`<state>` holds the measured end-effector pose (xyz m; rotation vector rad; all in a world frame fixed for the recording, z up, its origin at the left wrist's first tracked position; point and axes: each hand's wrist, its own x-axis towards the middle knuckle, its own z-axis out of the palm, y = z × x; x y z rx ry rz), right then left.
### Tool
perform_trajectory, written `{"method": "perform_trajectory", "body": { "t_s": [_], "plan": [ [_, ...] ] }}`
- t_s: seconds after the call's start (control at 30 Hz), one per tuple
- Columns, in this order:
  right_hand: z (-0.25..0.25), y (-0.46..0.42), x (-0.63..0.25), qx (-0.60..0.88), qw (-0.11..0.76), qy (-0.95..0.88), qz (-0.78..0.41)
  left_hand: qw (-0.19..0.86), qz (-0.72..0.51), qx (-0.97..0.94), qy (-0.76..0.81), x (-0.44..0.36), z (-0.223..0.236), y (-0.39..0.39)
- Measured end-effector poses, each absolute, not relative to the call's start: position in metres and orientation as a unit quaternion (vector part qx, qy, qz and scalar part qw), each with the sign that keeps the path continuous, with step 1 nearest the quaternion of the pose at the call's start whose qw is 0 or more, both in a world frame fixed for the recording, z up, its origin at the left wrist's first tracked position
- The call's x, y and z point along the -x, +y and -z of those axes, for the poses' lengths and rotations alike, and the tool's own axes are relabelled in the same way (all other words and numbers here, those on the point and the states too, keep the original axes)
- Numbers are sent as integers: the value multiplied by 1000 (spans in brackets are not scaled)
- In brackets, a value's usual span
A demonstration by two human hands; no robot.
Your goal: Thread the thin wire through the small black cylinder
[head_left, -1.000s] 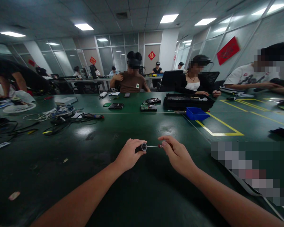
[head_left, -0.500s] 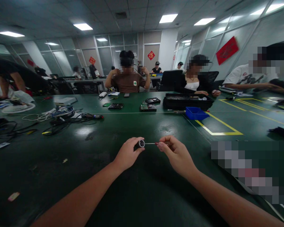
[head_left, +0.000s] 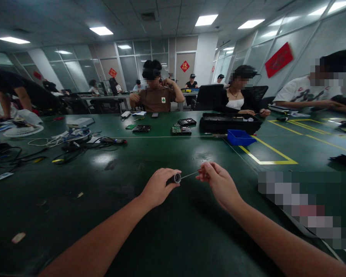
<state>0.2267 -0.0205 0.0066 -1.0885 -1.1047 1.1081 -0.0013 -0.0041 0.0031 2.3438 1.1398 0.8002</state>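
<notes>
My left hand is closed around a short dark cylinder with a silvery ring at its open end, which faces me. In my right hand is a screwdriver, its handle mostly hidden by my fingers. The thin metal shaft points left and slopes down to the cylinder's rim. Whether the tip touches the rim or lies just beside it I cannot tell. Both hands are above the dark green tabletop.
Hard drives and a green circuit board lie ahead. A blue bin stands before a black tray. Tangled cables are at left, a blurred sheet at right. Several people sit around the table.
The cylinder has shifted slightly right. My right hand has rolled and its fingers have lifted, so the screwdriver shaft, level before, now slants up toward that hand.
</notes>
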Motion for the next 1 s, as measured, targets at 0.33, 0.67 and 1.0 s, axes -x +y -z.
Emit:
{"method": "perform_trajectory", "body": {
  "t_s": [0.33, 0.67, 1.0],
  "plan": [
    [-11, -28, -225, 483, 533, -595, -359, 194, -295, -837, 418, 0, -2, -5],
    [-11, -37, -220, 491, 475, -660, -313, 168, -302, -835, 428, 1, 1, -1],
    [-11, -33, -220, 497, 482, -639, -335, 193, -299, -826, 437, 1, 0, -2]
  ]
}}
